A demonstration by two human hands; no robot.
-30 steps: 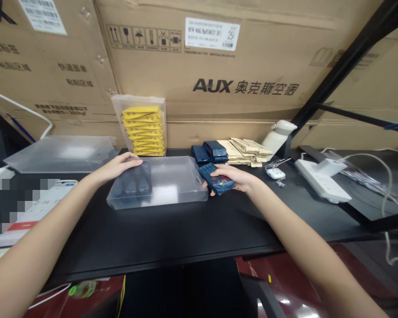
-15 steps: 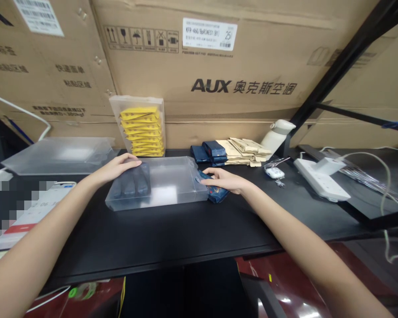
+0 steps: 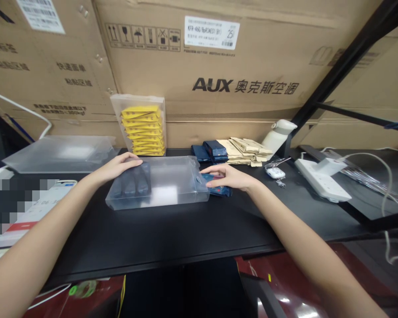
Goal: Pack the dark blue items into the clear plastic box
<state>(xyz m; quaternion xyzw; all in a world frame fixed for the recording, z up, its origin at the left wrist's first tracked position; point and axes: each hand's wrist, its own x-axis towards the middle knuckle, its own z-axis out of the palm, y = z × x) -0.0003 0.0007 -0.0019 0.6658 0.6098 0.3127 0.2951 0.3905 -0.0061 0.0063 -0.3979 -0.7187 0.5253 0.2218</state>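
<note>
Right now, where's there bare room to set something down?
Bare tabletop lies between the clear case and the front edge, and between your right forearm and the power strip. Behind your right hand it's crowded: blue packets, tan packets, bottle.

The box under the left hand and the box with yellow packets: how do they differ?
The front box lies flat on the table; the rear box stands up.
The front box holds dark packets at its left end; the rear box holds yellow packets.
The left hand rests on the front box; no hand touches the rear box.
Both are translucent.
</note>
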